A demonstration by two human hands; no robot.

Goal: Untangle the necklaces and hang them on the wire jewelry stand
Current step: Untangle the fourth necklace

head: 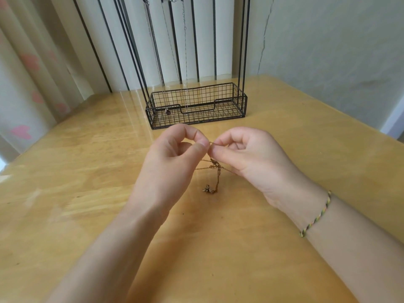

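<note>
In the middle of the frame, two hands meet above the wooden surface (87, 193). The left hand (175, 154) has thumb and forefinger pressed together in a narrow pinch on a thin gold necklace (215, 171), and the other fingers (184, 147) are curled under the palm. The right hand (247, 154) pinches the same chain just beside it, so the tips of both hands almost touch. Below the pinch the chain hangs in a small knot with a clasp. Two fine strands run out to the left and right behind the hands, and one short end drops down to a small cluster that lies on or just above the surface; I cannot tell which.

A twisted thread bracelet (317, 215) is on the right wrist.

In the upper middle of the frame stands the black wire jewelry stand (229, 99), with a mesh basket as its base and thin upright rods. Silver chains (185, 62) hang down from its top into the basket, and one carries a dark pendant (168, 111) near the basket's front left corner. A light curtain (26, 73) with pink shapes fills the upper left.
</note>
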